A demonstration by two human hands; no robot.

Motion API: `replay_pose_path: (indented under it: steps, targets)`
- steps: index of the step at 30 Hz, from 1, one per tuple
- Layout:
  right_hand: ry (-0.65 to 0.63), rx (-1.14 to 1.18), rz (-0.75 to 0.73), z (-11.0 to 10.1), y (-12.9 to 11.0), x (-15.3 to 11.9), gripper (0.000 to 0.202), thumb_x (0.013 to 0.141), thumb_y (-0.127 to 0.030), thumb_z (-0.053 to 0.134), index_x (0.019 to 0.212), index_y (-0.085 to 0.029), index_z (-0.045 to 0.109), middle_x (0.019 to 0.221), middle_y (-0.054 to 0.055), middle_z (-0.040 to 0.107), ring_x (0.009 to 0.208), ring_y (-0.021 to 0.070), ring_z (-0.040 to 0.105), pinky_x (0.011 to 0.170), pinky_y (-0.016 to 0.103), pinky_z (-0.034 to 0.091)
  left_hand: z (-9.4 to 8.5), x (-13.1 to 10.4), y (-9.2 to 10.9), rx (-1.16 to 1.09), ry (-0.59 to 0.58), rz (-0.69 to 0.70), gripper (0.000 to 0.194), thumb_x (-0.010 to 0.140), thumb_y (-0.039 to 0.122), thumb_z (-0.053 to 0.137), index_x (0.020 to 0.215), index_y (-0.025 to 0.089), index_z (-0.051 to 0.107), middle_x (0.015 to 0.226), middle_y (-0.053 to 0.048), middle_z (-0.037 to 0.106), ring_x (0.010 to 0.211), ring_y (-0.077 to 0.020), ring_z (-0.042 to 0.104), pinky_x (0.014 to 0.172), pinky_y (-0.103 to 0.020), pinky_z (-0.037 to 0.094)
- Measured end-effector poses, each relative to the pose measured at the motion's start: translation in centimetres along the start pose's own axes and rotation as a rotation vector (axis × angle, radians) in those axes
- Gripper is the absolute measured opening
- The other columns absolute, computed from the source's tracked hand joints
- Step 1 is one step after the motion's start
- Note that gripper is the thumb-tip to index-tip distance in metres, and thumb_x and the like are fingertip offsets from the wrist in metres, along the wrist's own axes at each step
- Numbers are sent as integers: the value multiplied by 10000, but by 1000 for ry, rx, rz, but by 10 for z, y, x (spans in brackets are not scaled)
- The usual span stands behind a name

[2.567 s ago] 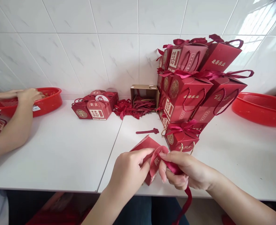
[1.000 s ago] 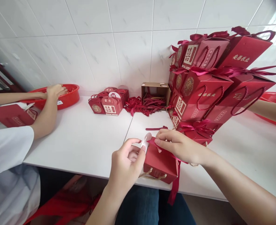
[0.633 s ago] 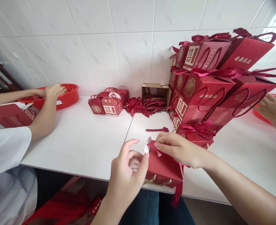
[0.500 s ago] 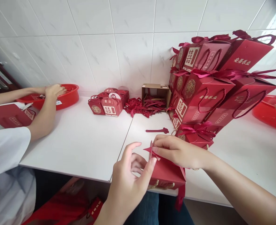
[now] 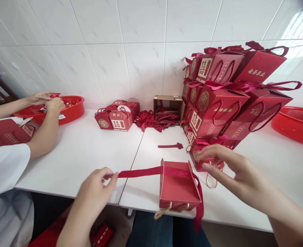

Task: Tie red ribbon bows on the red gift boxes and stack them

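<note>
My left hand [image 5: 100, 187] pinches the end of a red ribbon [image 5: 141, 172], which stretches taut to the right across the top of a small red box [image 5: 179, 188]. The ribbon's other end hangs over the box's right side and past the table's front edge. Gold rope handles show at the box's front. My right hand [image 5: 228, 171] is in the air to the right of the box, fingers apart and holding nothing. Behind the box a dark red strip with a flower-shaped end [image 5: 170, 146] lies on the white table.
Stacked red gift boxes [image 5: 226, 106] rise at the right, beside a red basin [image 5: 295, 125]. An open carton with ribbons [image 5: 169, 98] and several small boxes [image 5: 119, 120] stand near the wall. At left, another person's hands reach over a red basin [image 5: 74, 111].
My left hand has moved left, drawing the ribbon out straight. My right hand has let go of the box top and moved right. The other person's hands have lifted a small red item.
</note>
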State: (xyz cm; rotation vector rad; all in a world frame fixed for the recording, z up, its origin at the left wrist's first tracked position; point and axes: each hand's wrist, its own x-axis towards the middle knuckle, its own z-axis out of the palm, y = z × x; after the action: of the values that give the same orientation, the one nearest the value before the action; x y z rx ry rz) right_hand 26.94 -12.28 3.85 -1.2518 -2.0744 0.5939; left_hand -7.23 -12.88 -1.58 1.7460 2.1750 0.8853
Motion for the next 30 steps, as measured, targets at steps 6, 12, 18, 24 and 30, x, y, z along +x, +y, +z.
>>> replay_pose_path:
  steps: [6, 12, 18, 24, 30]
  targets:
    - [-151, 90, 194, 20, 19, -27, 244, 900, -435, 518, 1070, -262, 549, 1070, 65, 608, 984, 227, 562, 846, 365, 441, 14, -10, 43, -346, 54, 189, 275, 856, 472, 504, 945, 221, 571, 1010, -56, 619, 976, -210, 578, 879, -317, 439]
    - [-332, 776, 260, 49, 34, -11, 363, 757, -428, 719, 883, -203, 464, 869, 5, 544, 781, 132, 528, 713, 277, 427, 50, -25, 86, -661, -413, 163, 269, 908, 484, 440, 875, 219, 472, 859, -4, 544, 762, -134, 545, 669, -231, 443]
    - [-397, 862, 343, 48, 39, -13, 340, 733, -423, 739, 709, -151, 537, 701, -18, 488, 640, 93, 421, 594, 238, 324, 41, -28, 65, -819, -650, 35, 360, 870, 518, 496, 737, 187, 444, 656, 37, 437, 583, -92, 384, 536, -204, 313]
    - [-426, 952, 346, 39, 47, -16, 336, 783, -414, 701, 728, -171, 475, 618, -58, 412, 550, 63, 357, 529, 221, 270, 39, -25, 53, -702, -696, 55, 462, 843, 533, 515, 582, 167, 410, 585, 29, 355, 570, -96, 308, 527, -225, 259]
    - [-334, 908, 332, 40, 47, -16, 310, 833, -399, 656, 814, -203, 417, 625, -89, 345, 496, 42, 261, 469, 200, 222, 42, -24, 34, -542, -596, 27, 503, 827, 554, 507, 571, 188, 277, 582, 49, 236, 553, -96, 246, 518, -222, 218]
